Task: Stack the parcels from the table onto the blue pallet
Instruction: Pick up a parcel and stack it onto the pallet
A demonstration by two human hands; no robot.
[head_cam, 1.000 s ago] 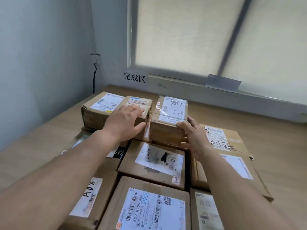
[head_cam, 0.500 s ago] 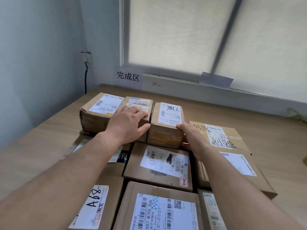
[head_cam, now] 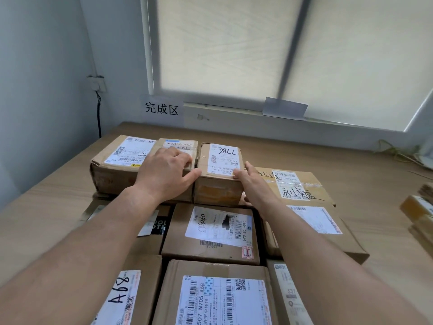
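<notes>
Both lie flat (gripping nothing): left hand (head_cam: 167, 171) on the neighbour parcel (head_cam: 178, 144), right hand (head_cam: 251, 181) against the 98LL parcel (head_cam: 221, 160); a hard push could skew it.

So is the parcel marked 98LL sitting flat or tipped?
Flat: the 98LL parcel rests label up, level with its neighbouring parcel.
</notes>
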